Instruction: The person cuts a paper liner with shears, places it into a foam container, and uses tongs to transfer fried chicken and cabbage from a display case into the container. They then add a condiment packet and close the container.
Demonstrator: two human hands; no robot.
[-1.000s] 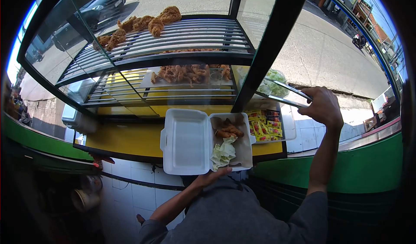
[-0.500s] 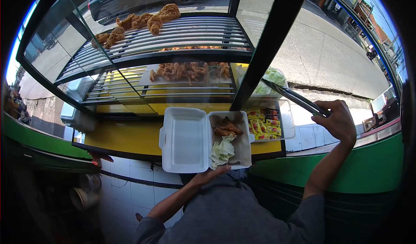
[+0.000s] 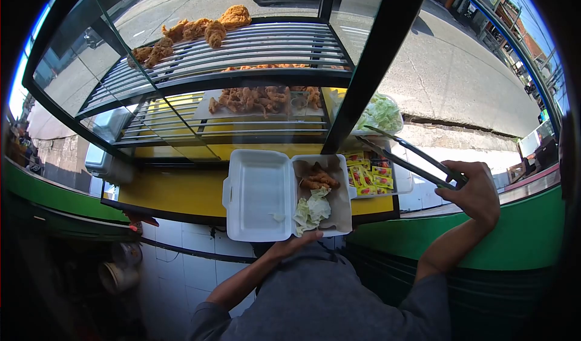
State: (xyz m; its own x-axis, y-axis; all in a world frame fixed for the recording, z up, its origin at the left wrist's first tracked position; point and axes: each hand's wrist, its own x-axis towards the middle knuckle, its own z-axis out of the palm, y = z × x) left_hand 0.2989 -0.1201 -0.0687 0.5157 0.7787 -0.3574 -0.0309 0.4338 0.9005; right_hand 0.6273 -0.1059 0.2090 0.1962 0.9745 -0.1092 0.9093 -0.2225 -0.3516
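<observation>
My left hand (image 3: 301,241) grips the near edge of an open white foam takeaway box (image 3: 261,198), its fingers partly hidden beneath. Brown paper lines the right half, where fried chicken pieces (image 3: 318,177) lie behind a heap of shredded lettuce (image 3: 312,211). A small scrap of lettuce (image 3: 278,217) sits in the bare lid. In my right hand (image 3: 477,189) is a pair of metal tongs (image 3: 417,162), arms spread apart with nothing visible between the tips. The tips are near a clear tub of shredded lettuce (image 3: 381,113).
Yellow and red sauce sachets (image 3: 370,174) fill a clear tray right of the box. Behind stands a glass display case with slatted racks (image 3: 272,44), holding fried chicken above (image 3: 235,17) and more below (image 3: 251,100). A black post (image 3: 378,62) rises beside the lettuce tub.
The tongs have spread apart, and my right hand has dropped slightly. The lettuce in the box looks fuller, and a scrap now shows in the lid. A car outside has moved right.
</observation>
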